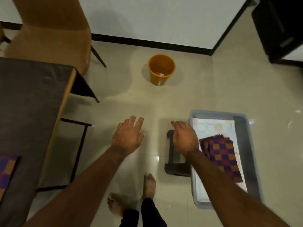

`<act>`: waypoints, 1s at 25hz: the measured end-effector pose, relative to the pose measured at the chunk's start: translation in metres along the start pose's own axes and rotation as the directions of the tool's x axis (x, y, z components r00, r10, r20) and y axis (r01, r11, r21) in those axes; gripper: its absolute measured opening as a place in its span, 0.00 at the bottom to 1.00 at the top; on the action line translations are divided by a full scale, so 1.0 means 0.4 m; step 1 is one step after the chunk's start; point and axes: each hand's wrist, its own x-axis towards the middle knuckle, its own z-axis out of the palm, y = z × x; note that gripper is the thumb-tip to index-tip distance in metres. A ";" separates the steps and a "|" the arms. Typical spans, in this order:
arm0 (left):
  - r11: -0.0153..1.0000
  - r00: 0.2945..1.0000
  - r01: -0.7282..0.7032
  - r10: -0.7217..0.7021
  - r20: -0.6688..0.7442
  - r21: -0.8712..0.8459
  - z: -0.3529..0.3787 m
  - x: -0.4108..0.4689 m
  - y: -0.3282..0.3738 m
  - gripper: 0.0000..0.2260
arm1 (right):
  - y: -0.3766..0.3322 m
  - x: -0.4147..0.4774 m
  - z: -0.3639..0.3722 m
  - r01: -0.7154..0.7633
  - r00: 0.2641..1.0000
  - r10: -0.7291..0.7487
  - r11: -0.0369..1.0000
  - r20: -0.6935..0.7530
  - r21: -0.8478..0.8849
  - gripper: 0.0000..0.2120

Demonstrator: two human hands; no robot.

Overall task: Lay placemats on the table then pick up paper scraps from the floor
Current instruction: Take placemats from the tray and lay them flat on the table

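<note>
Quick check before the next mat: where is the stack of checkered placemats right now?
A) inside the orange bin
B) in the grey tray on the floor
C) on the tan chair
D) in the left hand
B: the stack of checkered placemats lies in the grey tray on the floor, on a pale patterned sheet, while the orange bin shows only pale scraps.
</note>
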 end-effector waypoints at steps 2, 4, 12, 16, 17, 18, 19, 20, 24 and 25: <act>0.997 0.997 -0.073 0.073 0.007 -0.001 0.024 0.056 0.075 0.28 | 0.081 -0.023 0.007 -0.071 0.997 0.072 0.997 -0.034 0.008 0.23; 0.987 0.987 -0.158 0.158 0.008 -0.003 0.063 0.114 0.157 0.29 | 0.166 -0.052 0.020 -0.150 0.985 0.151 0.989 -0.079 0.015 0.23; 0.833 0.833 -0.552 0.550 0.060 0.037 0.306 0.261 0.515 0.28 | 0.486 -0.265 0.166 -0.538 0.830 0.545 0.838 -0.119 0.089 0.20; 0.639 0.638 -0.768 0.760 0.122 0.042 0.445 0.300 0.691 0.19 | 0.571 -0.361 0.239 -0.620 0.777 0.628 0.775 -0.038 0.124 0.18; 0.613 0.614 -0.787 0.773 0.158 0.061 0.475 0.311 0.717 0.19 | 0.579 -0.374 0.254 -0.628 0.773 0.635 0.768 -0.017 0.121 0.20; 0.598 0.603 -0.796 0.773 0.197 0.089 0.500 0.322 0.735 0.20 | 0.582 -0.381 0.269 -0.634 0.770 0.638 0.765 0.004 0.116 0.24; 0.586 0.598 -0.801 0.768 0.230 0.123 0.523 0.333 0.751 0.20 | 0.584 -0.388 0.285 -0.640 0.766 0.642 0.760 0.014 0.113 0.27; 0.584 0.601 -0.798 0.756 0.258 0.148 0.541 0.344 0.761 0.21 | 0.583 -0.391 0.299 -0.643 0.763 0.647 0.757 0.008 0.112 0.29; 0.591 0.620 -0.783 0.720 0.312 0.194 0.559 0.370 0.786 0.22 | 0.570 -0.390 0.320 -0.644 0.756 0.653 0.755 -0.047 0.125 0.25; 0.572 0.612 -0.791 0.724 0.317 0.219 0.558 0.372 0.791 0.20 | 0.565 -0.389 0.320 -0.652 0.747 0.663 0.746 -0.056 0.138 0.24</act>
